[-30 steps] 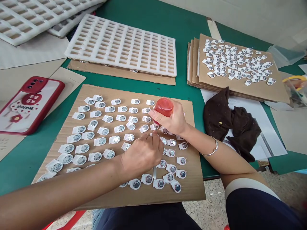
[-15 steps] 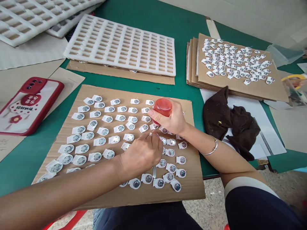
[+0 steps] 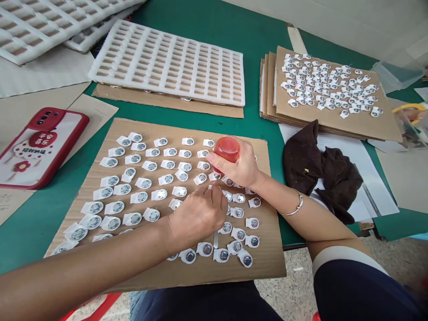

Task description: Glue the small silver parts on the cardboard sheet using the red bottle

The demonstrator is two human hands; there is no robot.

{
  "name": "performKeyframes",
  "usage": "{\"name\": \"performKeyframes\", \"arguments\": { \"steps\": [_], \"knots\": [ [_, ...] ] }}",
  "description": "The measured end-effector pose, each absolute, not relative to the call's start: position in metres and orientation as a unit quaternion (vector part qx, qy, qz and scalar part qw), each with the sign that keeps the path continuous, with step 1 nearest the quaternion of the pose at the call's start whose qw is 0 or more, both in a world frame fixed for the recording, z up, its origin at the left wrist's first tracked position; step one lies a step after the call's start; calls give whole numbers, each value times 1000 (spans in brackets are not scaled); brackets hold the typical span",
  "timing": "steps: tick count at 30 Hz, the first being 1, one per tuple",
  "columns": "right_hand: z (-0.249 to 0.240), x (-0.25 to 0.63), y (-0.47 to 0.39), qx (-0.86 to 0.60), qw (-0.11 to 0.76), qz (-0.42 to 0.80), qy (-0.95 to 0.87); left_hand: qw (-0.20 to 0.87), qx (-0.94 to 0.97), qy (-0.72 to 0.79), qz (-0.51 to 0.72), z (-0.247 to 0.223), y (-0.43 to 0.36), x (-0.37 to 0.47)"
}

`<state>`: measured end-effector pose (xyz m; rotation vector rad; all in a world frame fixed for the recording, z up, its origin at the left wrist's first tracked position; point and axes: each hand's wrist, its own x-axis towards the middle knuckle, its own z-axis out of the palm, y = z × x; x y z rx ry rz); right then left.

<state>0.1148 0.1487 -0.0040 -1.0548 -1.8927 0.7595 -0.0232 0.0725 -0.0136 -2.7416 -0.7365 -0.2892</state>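
Observation:
My right hand (image 3: 243, 167) is wrapped round a red squeeze bottle (image 3: 227, 150), its thin tip pointing down at the small parts. My left hand (image 3: 200, 216) is closed just below that tip, fingers bunched; a thin white stick (image 3: 216, 240) shows beneath it, and what the fingertips pinch is hidden. Under both hands lies a brown cardboard sheet (image 3: 150, 267) bearing rows of small round silver parts (image 3: 152, 215) on white tabs. Some parts are covered by my hands and left forearm.
A white foam grid (image 3: 170, 62) rests on cardboard behind the sheet. At the back right is a cardboard stack (image 3: 334, 118) with more parts. A dark cloth (image 3: 339, 176) lies on paper at right, a red-cased phone (image 3: 43, 147) at left.

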Motion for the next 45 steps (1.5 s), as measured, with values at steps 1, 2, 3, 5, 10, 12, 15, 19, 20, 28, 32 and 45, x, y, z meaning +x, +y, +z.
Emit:
{"name": "performKeyframes", "arguments": {
  "steps": [1,2,3,5,10,12,15,19,20,28,32,45],
  "knots": [
    [-4,115,149,-421,409,301,-752,144,-951,-256,-100,-14,72,-23],
    [-4,115,149,-423,408,300,-751,143,-951,-256,-99,-14,72,-23],
    [-4,115,149,-425,408,299,-750,141,-951,-256,-98,-14,72,-24],
    [-4,115,149,-428,406,300,-750,140,-952,-256,-96,-14,71,-24],
    [-4,115,149,-426,402,302,-752,149,-952,-254,-89,-13,71,-24],
    [-4,115,149,-422,403,303,-753,154,-952,-253,-81,-13,71,-24],
    [-5,115,149,-418,408,298,-755,155,-952,-252,-78,-13,72,-24],
    [-5,115,149,-418,405,292,-759,153,-951,-254,-83,-14,72,-24],
    [-5,115,149,-417,406,292,-759,153,-951,-254,-83,-14,72,-24],
    [-6,115,149,-402,420,290,-760,164,-949,-254,-93,-14,73,-23],
    [-6,115,149,-394,429,295,-758,173,-947,-258,-86,-15,72,-23],
    [-7,115,150,-411,423,288,-754,173,-947,-260,-70,-16,72,-24]
  ]
}}
